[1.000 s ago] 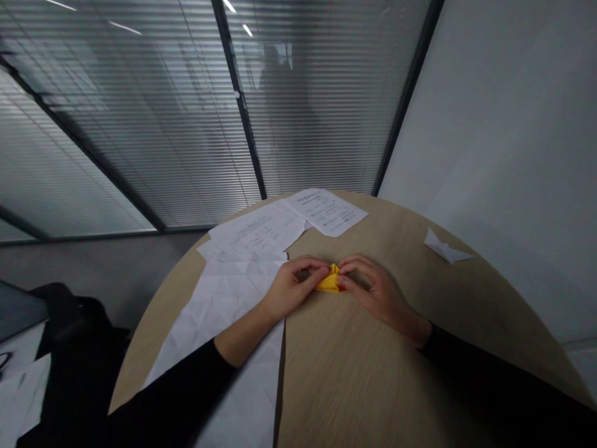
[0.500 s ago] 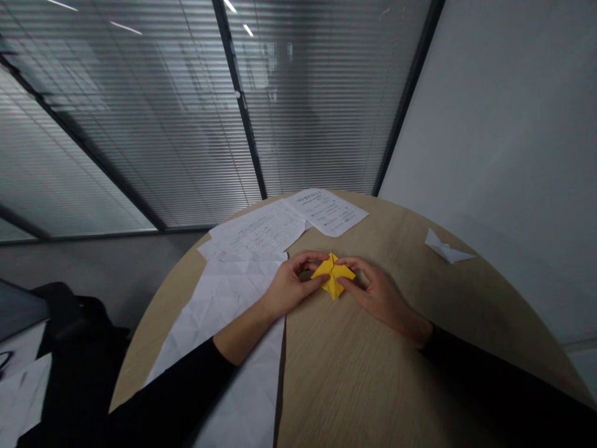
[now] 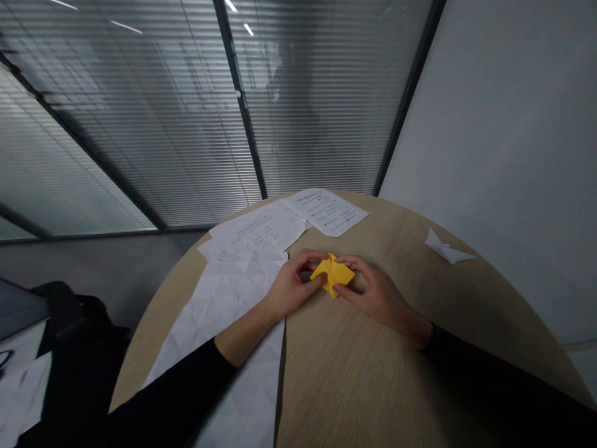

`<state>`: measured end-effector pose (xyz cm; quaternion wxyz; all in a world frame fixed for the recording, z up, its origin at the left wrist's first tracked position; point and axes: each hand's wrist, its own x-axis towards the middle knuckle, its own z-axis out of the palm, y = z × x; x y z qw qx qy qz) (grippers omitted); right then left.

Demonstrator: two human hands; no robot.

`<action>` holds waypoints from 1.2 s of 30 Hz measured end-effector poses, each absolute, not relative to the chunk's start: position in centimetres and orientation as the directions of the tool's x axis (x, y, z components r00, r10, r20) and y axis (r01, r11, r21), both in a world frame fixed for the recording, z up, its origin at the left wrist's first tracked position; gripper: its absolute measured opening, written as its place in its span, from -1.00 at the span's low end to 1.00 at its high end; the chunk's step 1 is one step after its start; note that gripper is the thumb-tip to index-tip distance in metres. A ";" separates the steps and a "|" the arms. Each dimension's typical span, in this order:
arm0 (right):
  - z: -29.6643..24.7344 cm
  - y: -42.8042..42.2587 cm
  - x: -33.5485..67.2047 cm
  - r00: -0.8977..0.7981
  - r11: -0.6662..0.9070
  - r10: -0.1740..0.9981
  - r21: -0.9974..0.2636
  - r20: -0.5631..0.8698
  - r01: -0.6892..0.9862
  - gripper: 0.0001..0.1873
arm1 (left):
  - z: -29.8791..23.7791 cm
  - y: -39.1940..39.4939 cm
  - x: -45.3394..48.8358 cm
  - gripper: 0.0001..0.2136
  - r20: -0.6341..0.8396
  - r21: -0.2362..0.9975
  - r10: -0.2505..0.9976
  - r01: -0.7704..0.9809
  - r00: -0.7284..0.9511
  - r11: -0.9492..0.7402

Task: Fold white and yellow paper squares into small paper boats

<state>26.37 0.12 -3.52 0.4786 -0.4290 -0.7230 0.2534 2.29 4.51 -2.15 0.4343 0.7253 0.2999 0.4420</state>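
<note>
A folded piece of yellow origami paper (image 3: 333, 274) is held at the middle of the round wooden bench (image 3: 373, 386), near its far edge. It is gripped from both sides: the left hand (image 3: 293, 285) and the right hand (image 3: 377, 294) are partly closed, with fingers curled and thumbs pressed on its near edges. The two hands are close together, and the piece is held just above or against the bench; contact with the bench cannot be confirmed.

Folding is well advanced as far as the view shows. The sheet has been reduced to a compact, layered, pointed form, with a point directed to the far side. No unfolded yellow paper is visible. Individual creases are too small to be assessed.

Compared with the frame taken one second earlier, the piece has been opened from a narrow pinched shape into a wider, flatter one. Its outline is now more exposed between the hands.

A large creased white sheet (image 3: 219, 305) lies to the left, beneath the left forearm. Printed documents (image 3: 261, 230) lie at the far edge. A small folded white paper form (image 3: 445, 247) rests well apart on the right.
</note>
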 end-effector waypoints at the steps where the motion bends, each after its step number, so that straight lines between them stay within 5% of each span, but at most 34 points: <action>1: -3.5 0.1 26.3 -0.181 0.512 0.858 -0.777 0.481 0.366 -0.49 | -2.1 4.5 2.3 -0.66 0.378 0.899 0.822 0.043 0.425 -0.436; 11: -3.0 -0.6 26.6 -0.227 0.572 0.820 -0.764 0.525 0.299 -0.26 | -1.9 4.6 2.3 -0.55 0.366 0.926 0.840 -0.066 0.400 -0.372; 16: -3.6 0.0 26.5 -0.159 0.537 0.843 -0.799 0.513 0.269 -0.44 | -2.1 4.8 2.2 -0.56 0.333 0.939 0.847 -0.068 0.415 -0.337; 21: -4.3 0.5 26.8 -0.097 0.510 0.858 -0.810 0.505 0.288 -0.62 | -1.2 4.1 2.2 -0.67 0.480 0.812 0.751 0.095 0.455 -0.576; 25: -4.1 0.1 26.7 -0.096 0.514 0.852 -0.785 0.515 0.345 -0.64 | -0.6 3.3 2.4 -0.36 0.577 0.643 0.641 0.203 0.505 -0.739; 30: -4.1 -0.1 26.4 -0.126 0.535 0.838 -0.751 0.532 0.386 -0.60 | -0.5 3.0 2.5 -0.78 0.544 0.600 0.664 0.315 0.514 -0.735; 36: -4.8 0.4 26.3 -0.057 0.542 0.827 -0.768 0.559 0.341 -0.62 | -1.0 3.5 2.3 -0.79 0.457 0.759 0.795 0.292 0.398 -0.583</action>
